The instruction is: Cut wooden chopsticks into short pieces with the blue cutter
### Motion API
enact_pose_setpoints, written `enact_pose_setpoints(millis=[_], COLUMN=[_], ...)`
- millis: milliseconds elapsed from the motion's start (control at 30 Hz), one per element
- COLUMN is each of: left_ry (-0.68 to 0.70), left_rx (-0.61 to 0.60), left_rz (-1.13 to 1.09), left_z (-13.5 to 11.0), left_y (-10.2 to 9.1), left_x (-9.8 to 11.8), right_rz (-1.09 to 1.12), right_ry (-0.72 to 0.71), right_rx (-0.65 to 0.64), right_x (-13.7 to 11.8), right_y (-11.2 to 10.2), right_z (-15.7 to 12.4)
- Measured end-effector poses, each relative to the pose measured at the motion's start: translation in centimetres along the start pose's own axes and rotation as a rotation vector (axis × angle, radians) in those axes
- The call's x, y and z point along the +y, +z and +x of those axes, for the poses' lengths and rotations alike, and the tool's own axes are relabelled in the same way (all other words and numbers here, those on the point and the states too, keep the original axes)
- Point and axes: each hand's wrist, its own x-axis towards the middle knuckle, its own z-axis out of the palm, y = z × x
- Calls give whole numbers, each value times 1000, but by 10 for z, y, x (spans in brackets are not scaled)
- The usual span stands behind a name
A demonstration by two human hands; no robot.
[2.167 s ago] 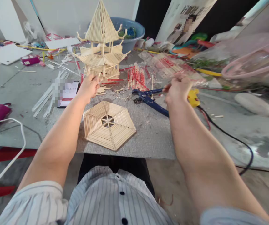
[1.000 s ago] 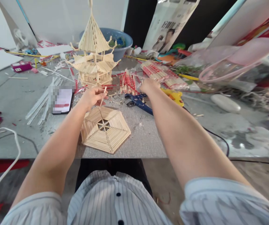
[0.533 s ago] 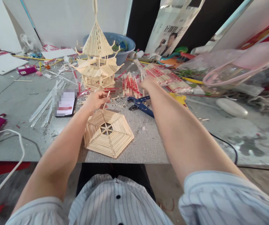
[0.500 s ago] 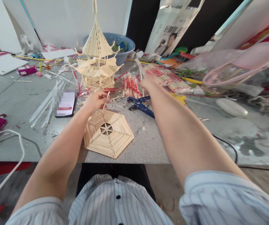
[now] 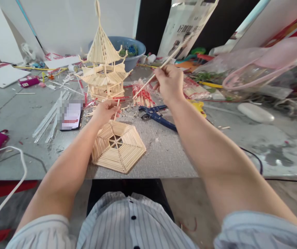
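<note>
Between the fingertips of my left hand [image 5: 107, 112] is a short wooden stick [image 5: 116, 109], held upright just behind the hexagonal stick panel [image 5: 124, 155]. That panel lies flat near the table's front edge, with a spoked opening in its middle. My right hand [image 5: 171, 81] is raised and pinches a long thin chopstick [image 5: 145, 84], which slants from lower left to upper right. Red-wrapped chopsticks [image 5: 142, 96] lie in a bundle below it. Blue pliers [image 5: 159, 117] rest on the table between my hands. Behind my left hand stands a pagoda model [image 5: 104, 76] built of sticks.
A phone [image 5: 72, 116] and clear plastic strips [image 5: 50, 112] lie left of my left hand. A blue basin [image 5: 135, 55] stands behind the pagoda. At right are a white oval object [image 5: 256, 113] and plastic wrapping. A white cable [image 5: 22, 162] hangs at the left edge.
My right hand has lifted from the chopstick packs, drawing back with a long chopstick in its fingers. My left hand keeps its short stick in nearly the same place.
</note>
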Motion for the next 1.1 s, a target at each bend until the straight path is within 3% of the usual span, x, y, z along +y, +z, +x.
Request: enact_pose_setpoints(millis=[67,233,633,800,933,1100], left_ry=[14,-41,-147,-116,-55,-27], left_rx=[-29,-175,-430,-270,-126,-101], left_rz=[-6,16,117,-57,-155,-177], left_z=[-3,-15,-32,-32,-27,-26], left_y=[6,22,43,45,40,40], left_x=[2,11,16,17,16,13], right_rz=[75,294,402,315,82,-128], right_ry=[83,161,151,36,-153,-297], right_rx=[62,-54,-68,-80,-235,-299], right_x=[-9,-15,-5,4,9,14], right_y=[2,16,28,29,30,31], right_z=[-30,-84,-101,-105,-111,-115])
